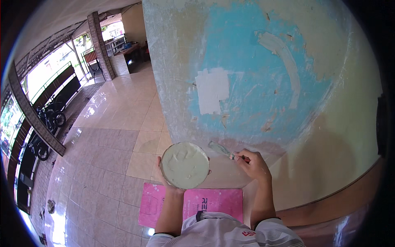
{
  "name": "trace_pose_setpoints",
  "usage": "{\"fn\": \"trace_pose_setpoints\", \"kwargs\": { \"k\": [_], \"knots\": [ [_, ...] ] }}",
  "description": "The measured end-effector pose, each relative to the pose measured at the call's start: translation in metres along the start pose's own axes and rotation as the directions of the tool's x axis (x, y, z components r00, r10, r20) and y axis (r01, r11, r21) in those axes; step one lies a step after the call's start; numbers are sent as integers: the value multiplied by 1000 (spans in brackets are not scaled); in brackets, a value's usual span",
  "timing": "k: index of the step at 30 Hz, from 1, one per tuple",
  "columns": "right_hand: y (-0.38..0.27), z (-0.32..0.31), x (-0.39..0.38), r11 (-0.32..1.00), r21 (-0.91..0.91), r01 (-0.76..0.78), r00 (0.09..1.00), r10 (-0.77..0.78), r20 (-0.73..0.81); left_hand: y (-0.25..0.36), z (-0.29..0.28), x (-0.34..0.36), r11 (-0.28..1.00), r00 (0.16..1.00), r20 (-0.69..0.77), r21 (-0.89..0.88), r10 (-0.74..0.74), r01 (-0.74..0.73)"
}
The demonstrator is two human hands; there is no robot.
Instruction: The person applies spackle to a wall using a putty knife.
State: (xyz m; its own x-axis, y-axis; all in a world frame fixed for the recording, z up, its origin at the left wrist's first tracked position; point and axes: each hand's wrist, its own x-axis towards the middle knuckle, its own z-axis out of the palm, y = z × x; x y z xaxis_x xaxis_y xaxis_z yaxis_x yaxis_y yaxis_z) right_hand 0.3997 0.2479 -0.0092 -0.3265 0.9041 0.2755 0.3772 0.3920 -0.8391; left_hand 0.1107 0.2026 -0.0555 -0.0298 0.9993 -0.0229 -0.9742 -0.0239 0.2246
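Note:
My left hand holds a round pan of pale green-white putty from beneath, fingers curled round its left rim. My right hand grips the handle of a small putty knife, whose blade points up-left and lies close to the wall's lower part. The wall in front of me has worn blue paint, with a square white patch of filler and a curved white smear above.
A pink printed sheet lies on the tiled floor at my feet. A brown skirting band runs along the wall's base at right. Motorbikes stand far left by a railing, and a brick pillar rises behind.

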Motion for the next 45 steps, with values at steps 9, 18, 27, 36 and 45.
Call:
{"fn": "trace_pose_setpoints", "kwargs": {
  "k": [9,18,27,36,45],
  "knots": [
    [-45,-39,-20,988,-19,151,980,-147,133,-41,6,1,990,998,48,-135,-44,50],
    [-80,-71,-31,887,-435,153,978,-73,195,-90,15,-8,990,995,33,-97,-95,98],
    [-70,-96,-41,962,-265,61,964,12,265,-117,35,-18,994,996,32,-75,-78,81],
    [-75,-115,-49,966,-238,95,962,-28,271,-126,48,-18,998,998,12,-35,-60,60],
    [-65,-118,-53,955,-239,176,960,-113,255,-127,63,-15,999,998,58,2,-36,36]
  ]
}}
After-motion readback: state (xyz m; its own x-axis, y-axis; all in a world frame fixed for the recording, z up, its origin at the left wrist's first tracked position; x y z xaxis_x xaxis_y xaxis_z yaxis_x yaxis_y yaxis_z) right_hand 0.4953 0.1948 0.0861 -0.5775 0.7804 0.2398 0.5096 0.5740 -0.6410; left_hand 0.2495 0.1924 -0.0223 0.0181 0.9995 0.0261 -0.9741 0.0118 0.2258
